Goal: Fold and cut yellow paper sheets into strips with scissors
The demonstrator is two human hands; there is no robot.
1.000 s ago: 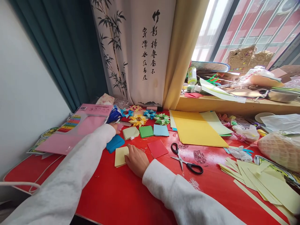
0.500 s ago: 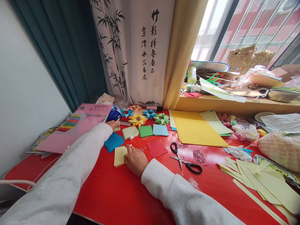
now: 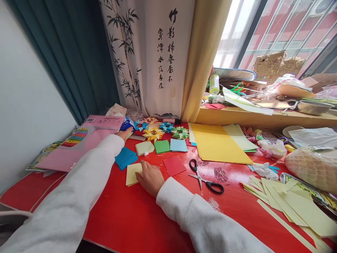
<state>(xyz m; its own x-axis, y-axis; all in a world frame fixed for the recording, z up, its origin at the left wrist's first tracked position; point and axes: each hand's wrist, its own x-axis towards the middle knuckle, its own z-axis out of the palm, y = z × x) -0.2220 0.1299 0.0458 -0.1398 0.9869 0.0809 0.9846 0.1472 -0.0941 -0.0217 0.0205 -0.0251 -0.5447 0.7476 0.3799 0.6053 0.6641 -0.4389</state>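
On the red counter [image 3: 126, 218], the left hand [image 3: 124, 133] has reached farther toward the blue packet [image 3: 127, 124], grip unclear, while the right hand [image 3: 150, 177] presses flat on yellow squares [image 3: 131, 173].

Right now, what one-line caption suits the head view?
Right hand rests on yellow paper square; left hand reaches toward blue packet on red table.
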